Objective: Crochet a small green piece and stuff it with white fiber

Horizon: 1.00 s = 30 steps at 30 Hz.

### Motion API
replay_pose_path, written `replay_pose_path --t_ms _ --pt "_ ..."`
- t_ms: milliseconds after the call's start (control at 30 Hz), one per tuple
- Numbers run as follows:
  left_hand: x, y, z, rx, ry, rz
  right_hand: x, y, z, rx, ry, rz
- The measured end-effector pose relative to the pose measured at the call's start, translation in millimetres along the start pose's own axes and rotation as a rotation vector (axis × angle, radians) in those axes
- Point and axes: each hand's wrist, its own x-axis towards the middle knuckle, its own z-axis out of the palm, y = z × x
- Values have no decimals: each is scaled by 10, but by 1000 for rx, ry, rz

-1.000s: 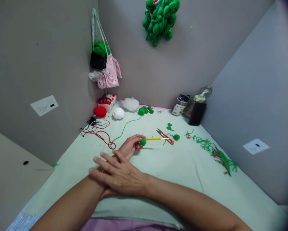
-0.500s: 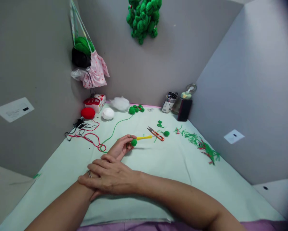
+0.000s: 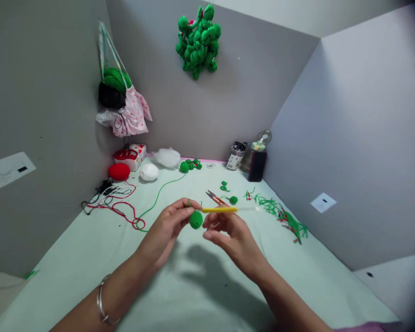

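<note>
My left hand (image 3: 165, 228) is raised above the pale green table cloth (image 3: 89, 258) and pinches a small green crocheted ball (image 3: 195, 220) between thumb and fingers. A green yarn strand (image 3: 159, 193) trails from it back toward the wall. My right hand (image 3: 228, 235) is beside it on the right, fingers curled round the yellow handle of a crochet hook (image 3: 219, 210) that points at the ball. Both hands float over the middle of the cloth.
Orange snips (image 3: 216, 198) and small green pieces (image 3: 232, 199) lie behind my hands. Yarn scraps (image 3: 283, 214) are strewn at the right. Red (image 3: 119, 171) and white (image 3: 149, 172) yarn balls, stuffing (image 3: 166, 157), a tin (image 3: 234, 159) and a dark bottle (image 3: 257, 163) line the back wall.
My right hand left my left wrist and took the crochet hook. My left hand lifted the green ball off the cloth toward me. The camera tilted.
</note>
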Motion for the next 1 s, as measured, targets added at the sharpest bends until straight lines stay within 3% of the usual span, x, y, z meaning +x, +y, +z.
replay_pose_path --t_ms 100,200,300,533,800,1000 --pt "-186 72 185 88 -119 -32 -133 -106 -9 413 62 138" --pt "-357 50 253 188 -162 17 -267 -155 64 542 189 106" --pt "-488 -52 222 159 -156 -27 -356 -127 129 599 284 60" --pt "-554 -244 133 99 -79 -92 -385 -54 162 589 275 51" --pt "-529 -289 72 304 -59 -31 -423 -60 140 397 183 -80" --pt "-536 -376 66 207 -83 -44 -442 -28 140 411 204 -88"
